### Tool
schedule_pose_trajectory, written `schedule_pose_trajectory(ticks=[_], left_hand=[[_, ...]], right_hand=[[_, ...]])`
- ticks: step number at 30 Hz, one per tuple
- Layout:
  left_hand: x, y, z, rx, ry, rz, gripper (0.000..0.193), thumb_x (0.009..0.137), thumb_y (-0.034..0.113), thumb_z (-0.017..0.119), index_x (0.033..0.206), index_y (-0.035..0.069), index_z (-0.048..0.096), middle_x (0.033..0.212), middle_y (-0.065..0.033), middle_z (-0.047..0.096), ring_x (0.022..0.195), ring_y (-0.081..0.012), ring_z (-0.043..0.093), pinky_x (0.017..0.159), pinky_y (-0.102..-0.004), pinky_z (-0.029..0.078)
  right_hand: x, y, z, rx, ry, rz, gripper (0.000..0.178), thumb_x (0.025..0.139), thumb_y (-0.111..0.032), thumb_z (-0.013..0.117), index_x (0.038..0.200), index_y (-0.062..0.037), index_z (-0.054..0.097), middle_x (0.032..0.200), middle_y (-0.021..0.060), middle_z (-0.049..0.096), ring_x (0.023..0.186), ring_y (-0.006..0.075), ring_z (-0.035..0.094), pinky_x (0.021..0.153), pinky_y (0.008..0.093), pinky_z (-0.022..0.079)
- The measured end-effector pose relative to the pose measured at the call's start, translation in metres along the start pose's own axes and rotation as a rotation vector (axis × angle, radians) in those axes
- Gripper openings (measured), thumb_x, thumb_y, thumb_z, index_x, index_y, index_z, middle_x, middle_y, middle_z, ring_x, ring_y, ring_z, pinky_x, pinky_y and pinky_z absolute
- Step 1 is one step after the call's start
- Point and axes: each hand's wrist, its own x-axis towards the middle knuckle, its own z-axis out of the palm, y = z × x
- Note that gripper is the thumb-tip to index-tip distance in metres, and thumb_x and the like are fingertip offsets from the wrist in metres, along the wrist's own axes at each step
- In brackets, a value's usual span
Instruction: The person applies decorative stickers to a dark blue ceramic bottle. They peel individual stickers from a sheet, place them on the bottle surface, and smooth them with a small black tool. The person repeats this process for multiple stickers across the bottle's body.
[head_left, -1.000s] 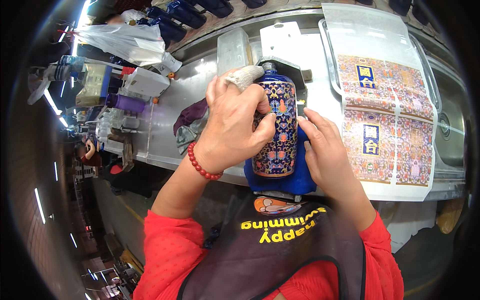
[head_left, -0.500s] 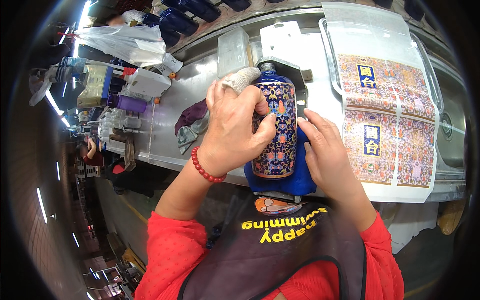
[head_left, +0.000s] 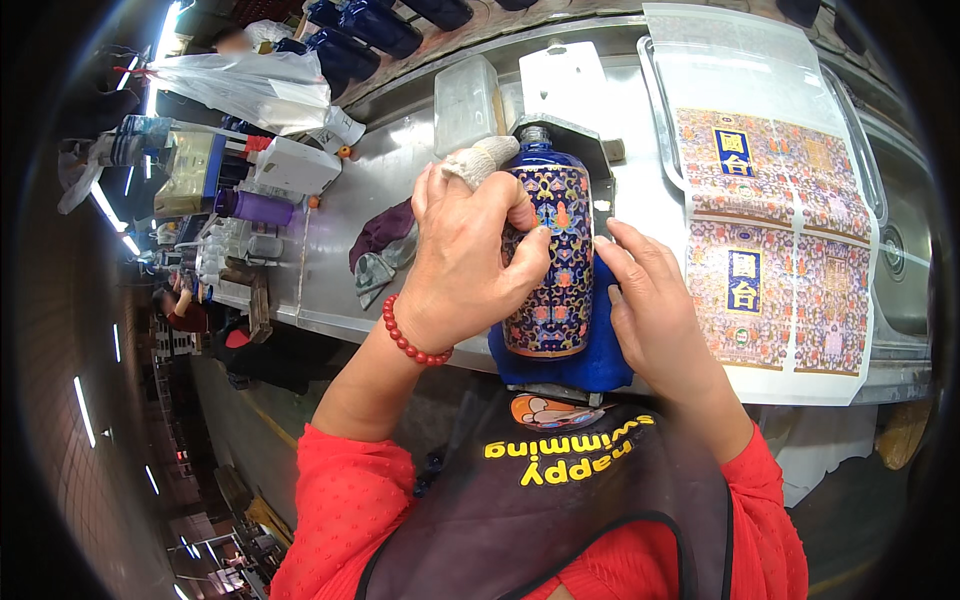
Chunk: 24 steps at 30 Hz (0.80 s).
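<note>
A dark blue bottle [head_left: 551, 262] with a patterned, many-coloured label lies on a blue cloth pad [head_left: 590, 362] at the near edge of a steel bench. My left hand [head_left: 468, 262], with a taped fingertip and a red bead bracelet, lies over the bottle's left side and presses the label. On the bottle's right side rests my right hand [head_left: 650, 305], fingertips against the label's edge.
A sheet of matching patterned labels [head_left: 780, 260] lies in a tray [head_left: 660, 110] to the right. A rag [head_left: 378, 250] sits on the steel bench [head_left: 340, 215] to the left. Clear plastic boxes [head_left: 465, 100], a plastic bag [head_left: 250, 85] and more blue bottles [head_left: 360, 30] stand at the back.
My left thumb and fingers have shifted slightly along the label. The bottle and my right hand stay where they were.
</note>
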Motion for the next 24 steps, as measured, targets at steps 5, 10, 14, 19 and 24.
schedule_pose_trajectory(ticks=[5, 10, 14, 19, 24], left_hand=[[0.0, 0.001, 0.001, 0.027, 0.023, 0.007, 0.021, 0.079, 0.019, 0.072, 0.087, 0.008, 0.058, 0.086, -0.0097, 0.061, 0.092, -0.0343, 0.055, 0.103, -0.052, 0.031], [-0.001, 0.002, 0.002, 0.049, 0.032, -0.003, 0.023, 0.08, 0.021, 0.073, 0.088, 0.008, 0.057, 0.091, -0.0124, 0.061, 0.095, -0.0358, 0.054, 0.103, -0.0527, 0.03], [-0.012, -0.001, 0.003, -0.086, 0.073, -0.063, 0.028, 0.087, 0.027, 0.073, 0.101, 0.006, 0.063, 0.103, -0.0158, 0.063, 0.1, -0.0365, 0.055, 0.104, -0.0518, 0.031], [-0.048, 0.002, 0.014, -0.06, 0.214, 0.008, 0.054, 0.102, 0.046, 0.056, 0.133, 0.003, 0.065, 0.132, -0.018, 0.066, 0.125, -0.0358, 0.052, 0.116, -0.0537, 0.022], [-0.076, 0.009, 0.031, 0.092, 0.186, 0.02, 0.071, 0.104, 0.062, 0.041, 0.14, 0.005, 0.064, 0.137, -0.0132, 0.065, 0.133, -0.0337, 0.046, 0.121, -0.0567, 0.011]], right_hand=[[0.0, 0.0, 0.001, 0.002, 0.003, -0.001, 0.058, 0.08, 0.015, 0.059, 0.136, 0.0009, 0.057, 0.142, 0.0234, 0.053, 0.129, 0.0425, 0.053, 0.109, 0.0475, 0.045], [0.0, 0.0, 0.001, 0.007, 0.008, 0.0, 0.058, 0.079, 0.016, 0.059, 0.135, 0.0009, 0.057, 0.142, 0.0233, 0.054, 0.129, 0.0425, 0.054, 0.108, 0.0471, 0.045], [0.001, -0.001, 0.0, -0.015, 0.008, -0.028, 0.061, 0.08, 0.013, 0.061, 0.139, -0.0022, 0.057, 0.142, 0.0241, 0.053, 0.127, 0.0431, 0.054, 0.107, 0.0479, 0.046], [0.001, -0.007, -0.003, -0.091, -0.039, -0.065, 0.067, 0.083, -0.003, 0.074, 0.147, -0.011, 0.056, 0.142, 0.0246, 0.051, 0.123, 0.0422, 0.055, 0.101, 0.0489, 0.048], [0.002, -0.01, -0.002, -0.078, -0.089, -0.06, 0.069, 0.083, -0.017, 0.078, 0.149, -0.0162, 0.056, 0.148, 0.0228, 0.046, 0.126, 0.04, 0.053, 0.099, 0.0486, 0.047]])
